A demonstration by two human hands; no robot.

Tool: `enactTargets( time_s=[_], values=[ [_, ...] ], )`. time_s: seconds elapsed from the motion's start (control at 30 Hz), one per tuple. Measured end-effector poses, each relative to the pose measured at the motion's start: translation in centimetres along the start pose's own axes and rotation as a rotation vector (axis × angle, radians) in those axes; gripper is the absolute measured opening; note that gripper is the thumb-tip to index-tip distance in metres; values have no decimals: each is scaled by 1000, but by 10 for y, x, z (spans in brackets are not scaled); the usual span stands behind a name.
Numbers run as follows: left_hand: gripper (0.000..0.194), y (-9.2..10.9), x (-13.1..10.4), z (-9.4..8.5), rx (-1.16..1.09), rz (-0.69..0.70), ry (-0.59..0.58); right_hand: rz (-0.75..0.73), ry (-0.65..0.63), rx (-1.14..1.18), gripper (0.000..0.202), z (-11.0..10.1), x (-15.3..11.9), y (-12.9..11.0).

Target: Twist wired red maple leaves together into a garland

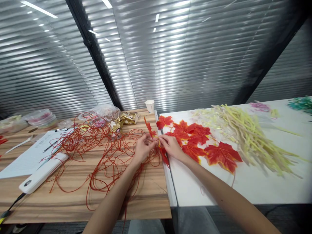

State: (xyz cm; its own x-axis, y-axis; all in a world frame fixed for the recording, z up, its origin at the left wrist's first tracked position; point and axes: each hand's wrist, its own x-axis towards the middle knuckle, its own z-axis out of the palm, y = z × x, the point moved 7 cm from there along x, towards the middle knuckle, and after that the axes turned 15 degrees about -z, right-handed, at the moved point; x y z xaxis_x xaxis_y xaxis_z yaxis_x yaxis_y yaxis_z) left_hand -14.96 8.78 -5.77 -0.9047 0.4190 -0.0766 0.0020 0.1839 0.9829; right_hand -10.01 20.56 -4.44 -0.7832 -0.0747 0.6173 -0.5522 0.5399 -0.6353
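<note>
My left hand and my right hand meet above the seam between the wooden table and the white table. Both have their fingers pinched at the stem area of a red maple leaf, which stands up above the left fingers. Another red leaf hangs below the fingertips. A tangle of red cord spreads over the wood beside and under my left hand. Several red and yellow artificial maple leaves lie on the white table, right of my right hand.
A white paper cup stands behind my hands. Gold wrappers, a clipboard with paper and a white elongated device are on the wooden table. Yellow fuzzy strips cover part of the white table.
</note>
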Motion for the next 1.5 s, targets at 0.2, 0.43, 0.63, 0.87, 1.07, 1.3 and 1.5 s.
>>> enactTargets(
  time_s=[0.2,0.43,0.63,0.87,1.07,1.3,1.5],
  values=[
    [38,-1,0,-1,6,10,4,-10,-3,11,28,1,0,0],
    [35,-2,0,-1,28,15,10,-7,-3,-1,25,1,0,0],
    [36,1,0,-1,53,15,34,-13,-3,-2,27,1,0,0],
    [36,1,-1,1,-9,4,-10,13,-1,7,27,0,0,0],
    [35,0,0,1,-33,-27,-9,18,6,4,27,-1,0,0],
    [42,3,-4,3,-68,-71,-12,41,12,-5,27,-2,1,1],
    [42,4,-5,4,-96,-80,-17,45,21,9,28,-3,1,1]
  ],
)
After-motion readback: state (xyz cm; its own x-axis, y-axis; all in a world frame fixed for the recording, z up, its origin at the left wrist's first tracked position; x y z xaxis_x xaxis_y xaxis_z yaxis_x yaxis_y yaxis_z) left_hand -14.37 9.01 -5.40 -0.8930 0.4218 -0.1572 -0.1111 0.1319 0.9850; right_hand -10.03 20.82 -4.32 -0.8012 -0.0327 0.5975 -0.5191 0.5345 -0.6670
